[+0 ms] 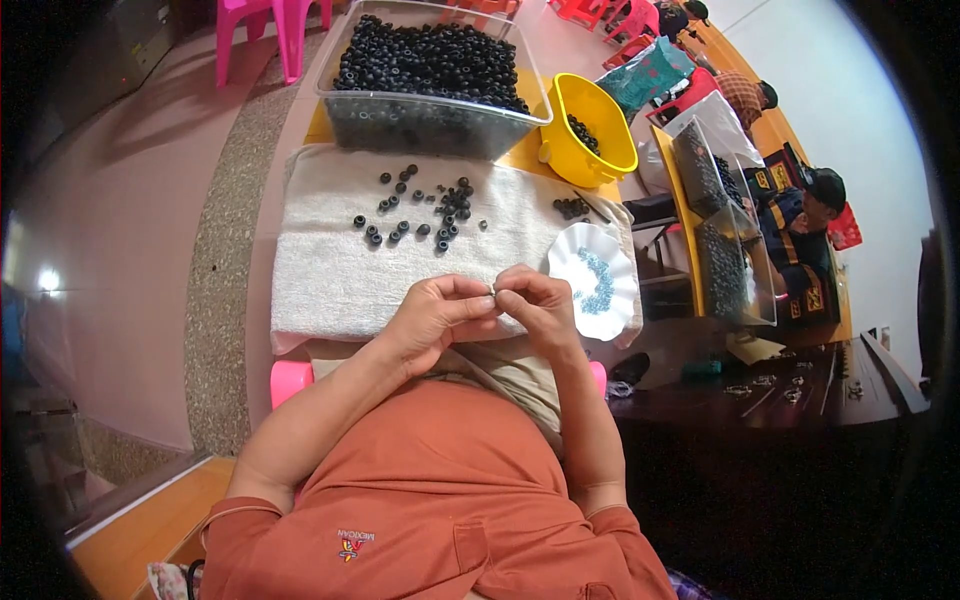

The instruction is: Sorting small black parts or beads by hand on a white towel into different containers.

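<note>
My left hand [436,316] and my right hand [541,308] meet just above the near edge of a white towel [315,240]. Thumbs and forefingers of both are pinched together around something tiny, mostly hidden by the fingertips. Beyond them, several round black bead-like pieces with holes [442,246] lie loose on the towel, some clustered together. Beside my right hand sits a white plate with a wavy rim [570,243], holding tiny pale blue pieces [598,285]. A smaller group of black pieces [571,208] rests above the plate, alongside a thin dark stick.
A clear plastic bin [420,125] heaped with black pieces stands at the towel's far side. To its right is a yellow bucket [592,168] with more pieces. Further right are other clear bins [735,265] and a seated person [810,200]. Pink stools [262,25] stand far left.
</note>
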Tool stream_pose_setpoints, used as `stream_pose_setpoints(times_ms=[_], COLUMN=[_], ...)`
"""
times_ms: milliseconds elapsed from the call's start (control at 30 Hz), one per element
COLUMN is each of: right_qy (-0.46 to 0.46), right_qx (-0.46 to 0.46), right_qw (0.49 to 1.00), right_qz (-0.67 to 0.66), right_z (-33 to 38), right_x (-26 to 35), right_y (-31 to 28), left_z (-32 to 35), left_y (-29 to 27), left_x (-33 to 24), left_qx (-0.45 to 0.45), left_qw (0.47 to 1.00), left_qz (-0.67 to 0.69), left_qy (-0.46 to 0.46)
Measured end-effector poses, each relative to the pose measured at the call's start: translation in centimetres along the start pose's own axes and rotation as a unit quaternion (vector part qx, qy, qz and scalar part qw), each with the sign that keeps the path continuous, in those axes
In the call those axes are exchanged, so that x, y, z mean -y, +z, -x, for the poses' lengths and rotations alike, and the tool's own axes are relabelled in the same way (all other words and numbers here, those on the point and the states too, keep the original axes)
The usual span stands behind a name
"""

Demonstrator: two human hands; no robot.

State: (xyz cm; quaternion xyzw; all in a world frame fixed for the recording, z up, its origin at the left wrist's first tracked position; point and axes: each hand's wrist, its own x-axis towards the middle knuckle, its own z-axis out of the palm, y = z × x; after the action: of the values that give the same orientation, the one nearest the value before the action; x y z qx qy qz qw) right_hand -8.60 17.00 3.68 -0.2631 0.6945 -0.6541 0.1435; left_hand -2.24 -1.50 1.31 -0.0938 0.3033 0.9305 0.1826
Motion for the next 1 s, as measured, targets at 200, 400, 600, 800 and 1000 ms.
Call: stream_pose_setpoints(times_ms=[200, 400, 600, 800, 1000], right_qy=[0.065, 0.112, 0.165, 0.069, -0.185], right_qx=[0.064, 0.086, 0.099, 0.091, 0.022], right_qw=[0.995, 0.989, 0.976, 0.993, 0.913], right_qz=[-0.037, -0.045, -0.099, -0.015, 0.362], right_z=[-0.1, -0.2, -0.3, 0.3, 1.2], right_x=[0.8, 1.5, 1.8, 0.7, 2.1], right_y=[-1.2, -1.6, -1.6, -1.0, 1.8], left_z=[0.0, 0.3, 0.6, 0.4, -0.1], left_y=[-0.1, 0.4, 0.7, 0.3, -0.4], left_x=[0.1, -0.1, -0.6, -0.6, -0.6], left_qx=[0.042, 0.047, 0.059, 0.041, 0.009], left_qw=[0.999, 0.998, 0.997, 0.999, 0.999], left_qz=[-0.016, -0.027, -0.030, -0.003, 0.025], left_qy=[-0.010, -0.018, -0.029, -0.030, 0.026])
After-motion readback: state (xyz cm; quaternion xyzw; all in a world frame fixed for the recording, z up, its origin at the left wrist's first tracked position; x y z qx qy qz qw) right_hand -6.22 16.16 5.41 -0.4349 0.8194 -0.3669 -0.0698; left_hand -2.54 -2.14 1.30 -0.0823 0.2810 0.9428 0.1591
